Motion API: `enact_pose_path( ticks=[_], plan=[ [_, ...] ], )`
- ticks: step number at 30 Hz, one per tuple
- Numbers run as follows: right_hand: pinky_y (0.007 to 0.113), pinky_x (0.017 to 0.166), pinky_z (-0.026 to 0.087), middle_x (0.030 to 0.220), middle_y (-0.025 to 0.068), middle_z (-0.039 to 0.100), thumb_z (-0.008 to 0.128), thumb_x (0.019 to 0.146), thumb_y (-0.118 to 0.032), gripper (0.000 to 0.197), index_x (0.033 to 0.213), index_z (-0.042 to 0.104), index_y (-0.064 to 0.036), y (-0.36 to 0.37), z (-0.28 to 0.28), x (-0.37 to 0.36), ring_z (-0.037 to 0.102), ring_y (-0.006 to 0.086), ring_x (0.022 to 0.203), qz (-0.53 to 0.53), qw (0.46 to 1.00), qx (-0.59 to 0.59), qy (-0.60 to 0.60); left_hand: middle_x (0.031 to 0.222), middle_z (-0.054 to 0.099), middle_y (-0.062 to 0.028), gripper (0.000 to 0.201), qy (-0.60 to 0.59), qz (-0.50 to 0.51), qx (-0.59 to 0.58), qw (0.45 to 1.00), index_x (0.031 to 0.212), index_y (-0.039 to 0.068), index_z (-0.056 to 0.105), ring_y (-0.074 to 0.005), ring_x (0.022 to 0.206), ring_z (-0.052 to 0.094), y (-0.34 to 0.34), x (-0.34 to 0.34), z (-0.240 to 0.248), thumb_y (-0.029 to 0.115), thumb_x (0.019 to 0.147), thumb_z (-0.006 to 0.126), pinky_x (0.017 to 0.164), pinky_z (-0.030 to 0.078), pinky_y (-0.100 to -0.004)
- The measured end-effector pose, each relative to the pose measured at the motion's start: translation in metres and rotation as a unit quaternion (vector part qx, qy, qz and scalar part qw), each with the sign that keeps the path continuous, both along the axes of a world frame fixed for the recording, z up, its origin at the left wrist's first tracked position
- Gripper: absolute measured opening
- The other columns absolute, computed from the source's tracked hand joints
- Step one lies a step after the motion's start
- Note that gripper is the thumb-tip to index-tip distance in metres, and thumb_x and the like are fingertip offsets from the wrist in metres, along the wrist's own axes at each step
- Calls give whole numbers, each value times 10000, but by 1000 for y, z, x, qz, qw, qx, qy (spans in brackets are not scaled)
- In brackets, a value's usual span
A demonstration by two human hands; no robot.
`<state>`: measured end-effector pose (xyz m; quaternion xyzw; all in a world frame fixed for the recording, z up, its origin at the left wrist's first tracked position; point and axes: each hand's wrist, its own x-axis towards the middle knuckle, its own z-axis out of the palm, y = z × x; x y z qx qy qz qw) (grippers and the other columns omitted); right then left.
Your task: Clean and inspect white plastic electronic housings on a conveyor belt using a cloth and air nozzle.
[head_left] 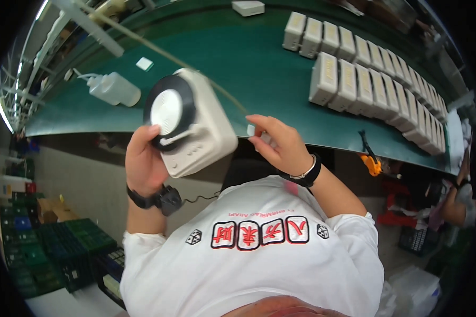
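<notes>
One turntable (205, 120) fills the left hand's grip (147, 162) (right hand (283, 145) pinches a white piece (250, 129)).

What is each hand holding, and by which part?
The left hand holds a white turntable-shaped device by its left side, thumb over the disc. The right hand pinches a small white piece; which part is unclear.
</notes>
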<state>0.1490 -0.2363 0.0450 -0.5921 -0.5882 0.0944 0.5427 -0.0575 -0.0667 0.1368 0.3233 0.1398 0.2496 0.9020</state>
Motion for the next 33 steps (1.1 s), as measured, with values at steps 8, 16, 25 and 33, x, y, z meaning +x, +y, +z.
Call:
enact_pose_path(
  ticks=[8, 16, 25, 33],
  plan=[
    [257, 679, 476, 821, 63, 624, 644, 860, 18, 322, 1178, 602, -10, -91, -20, 37, 587, 141, 721, -194, 979, -1, 63, 1202, 630, -140, 557, 291, -230, 379, 848, 1334, -26, 471, -240, 1097, 629, 16, 164, 35, 311, 930, 653, 947, 522, -431],
    [259, 699, 486, 818, 72, 639, 647, 858, 8, 263, 1121, 625, 1, -124, -40, 54, 612, 149, 743, -242, 966, 2, 86, 1138, 631, -190, 726, 419, -240, 632, 606, 1320, -78, 456, -256, 949, 679, 14, 304, -9, 447, 880, 693, 750, 590, -380],
    [285, 710, 499, 856, 109, 661, 650, 848, 6, 206, 1054, 644, 7, -134, -49, 83, 649, 208, 766, -260, 961, -23, 90, 1334, 478, -202, 717, 411, -205, 529, 714, 1362, -41, 433, -315, 977, 663, 52, 349, 20, 471, 911, 654, 773, 593, -374],
    [303, 715, 499, 871, 134, 668, 644, 851, 3, 125, 975, 653, 17, -123, -52, 111, 655, 247, 781, -308, 947, -26, 91, 1276, 529, -202, 764, 422, -45, 458, 781, 1389, -10, 442, -350, 908, 679, 212, 453, -3, 412, 827, 741, 685, 600, -403]
  ],
)
